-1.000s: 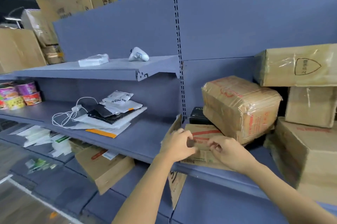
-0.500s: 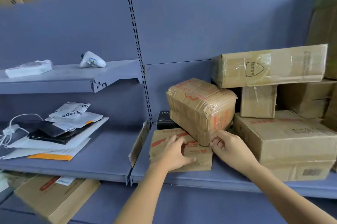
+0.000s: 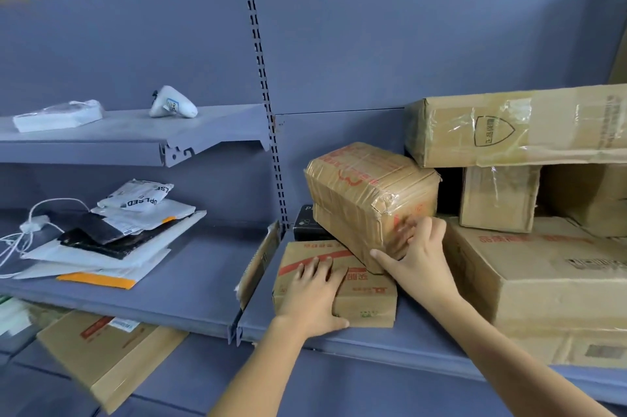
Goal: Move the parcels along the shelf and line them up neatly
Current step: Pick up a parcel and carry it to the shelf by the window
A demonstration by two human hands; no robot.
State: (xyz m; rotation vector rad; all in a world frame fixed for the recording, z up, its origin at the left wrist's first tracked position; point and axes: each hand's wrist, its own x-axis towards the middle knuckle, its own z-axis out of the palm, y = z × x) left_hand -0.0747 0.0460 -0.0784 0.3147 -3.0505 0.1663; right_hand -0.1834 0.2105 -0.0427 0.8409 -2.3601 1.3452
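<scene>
Working at the right bay of the shelf (image 3: 424,345), laid the left hand (image 3: 312,294) flat on the low carton (image 3: 368,298) near the front edge, fingers (image 3: 317,269) straight, thumb against its front face. Clasped the near lower corner of the taped parcel (image 3: 366,186) with the right hand (image 3: 419,257), thumb on one side, fingers curled on the other. Found that parcel tilted, resting on the rear of the low carton. Hemmed in on the right by a big carton (image 3: 543,267) just beside the right wrist, with a small carton (image 3: 498,196) and a long carton (image 3: 509,131) stacked above. Blocked on the left by a cardboard sheet (image 3: 259,264) standing on edge between bays. Noted mailers (image 3: 112,240) and a white cable (image 3: 30,226) in the left bay. Saw only a corner of a black box (image 3: 305,226) behind the parcel. Lost the big carton's right end past the frame.
</scene>
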